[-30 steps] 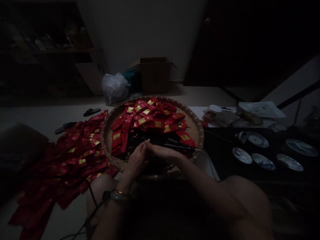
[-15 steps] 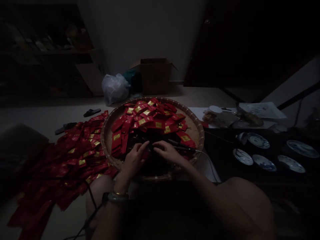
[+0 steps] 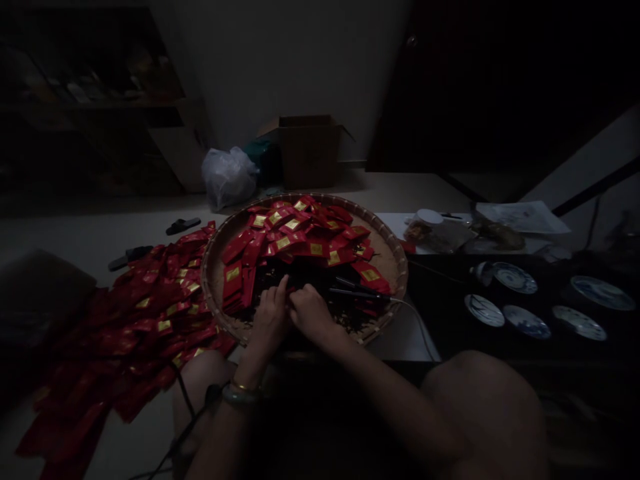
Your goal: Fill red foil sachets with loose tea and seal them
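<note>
My left hand (image 3: 271,312) and my right hand (image 3: 311,312) meet over the near part of a round woven bamboo tray (image 3: 397,248). Fingers on both are curled in, fingertips together; a trace of red shows between them, but what they grip is too dark to make out. Beneath lies a dark heap of loose, leaf-like bits (image 3: 265,279). Small red packets (image 3: 293,225) with gold labels are piled along the tray's far side. Just right of my hands, a black two-armed tool like a hair straightener (image 3: 361,292) rests with its jaws apart, trailing a pale cord.
Many flat red packets (image 3: 165,325) spread over the floor at left, beside dark slippers (image 3: 183,225). Blue-and-white dishes (image 3: 515,277) and a lidded jar (image 3: 420,227) stand at right. Behind the tray are a plastic bag (image 3: 229,177) and an open carton (image 3: 309,153).
My hands came apart from a joined pose over the tray, then closed together again slightly nearer me. My right hand's fingers have curled in. The packets and the black tool have not moved.
</note>
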{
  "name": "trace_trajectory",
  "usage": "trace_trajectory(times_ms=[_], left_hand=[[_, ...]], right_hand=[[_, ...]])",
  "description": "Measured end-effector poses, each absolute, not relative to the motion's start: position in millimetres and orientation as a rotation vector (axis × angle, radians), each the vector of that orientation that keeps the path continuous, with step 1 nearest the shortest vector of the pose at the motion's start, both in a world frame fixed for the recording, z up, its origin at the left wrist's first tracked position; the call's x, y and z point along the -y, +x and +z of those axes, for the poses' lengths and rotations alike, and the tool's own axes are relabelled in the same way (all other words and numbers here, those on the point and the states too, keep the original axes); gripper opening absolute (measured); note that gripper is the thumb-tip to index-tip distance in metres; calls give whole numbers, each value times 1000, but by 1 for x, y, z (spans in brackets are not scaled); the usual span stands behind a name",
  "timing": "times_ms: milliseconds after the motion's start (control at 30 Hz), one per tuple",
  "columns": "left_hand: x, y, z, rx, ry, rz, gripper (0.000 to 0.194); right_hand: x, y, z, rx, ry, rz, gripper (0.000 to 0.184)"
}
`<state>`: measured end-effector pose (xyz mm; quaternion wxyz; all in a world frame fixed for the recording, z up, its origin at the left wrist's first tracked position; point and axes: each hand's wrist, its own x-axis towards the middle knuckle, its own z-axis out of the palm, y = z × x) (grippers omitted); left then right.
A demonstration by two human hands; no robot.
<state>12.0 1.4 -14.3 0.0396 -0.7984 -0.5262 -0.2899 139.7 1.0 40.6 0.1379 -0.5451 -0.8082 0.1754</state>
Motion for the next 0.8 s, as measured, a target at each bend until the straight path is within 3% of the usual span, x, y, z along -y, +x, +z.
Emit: trace_trajectory(times_ms=[133, 300, 400, 500, 667, 800], left_hand=[[-5, 7, -16, 1613, -2460, -964, 74], [-5, 6, -22, 1688, -2495, -921, 70], [-5, 9, -26, 1674, -2520, -863, 67], [-5, 11, -25, 1669, -2508, -841, 59], [-2, 9, -17, 1671, -2470, -883, 44], [-3, 8, -19, 1570, -2554, -908, 40]], right_hand=[[-13, 149, 24, 2047, -1478, 768, 12], [-22, 163, 6, 1752, -1298, 1325, 15], [-25, 160, 7, 1901, -1367, 1341, 15], [-29, 154, 10, 1923, -1472, 1314, 30], [-31, 153, 5, 1570, -1298, 1649, 39], [-26, 155, 11, 1658, -1300, 1647, 56]])
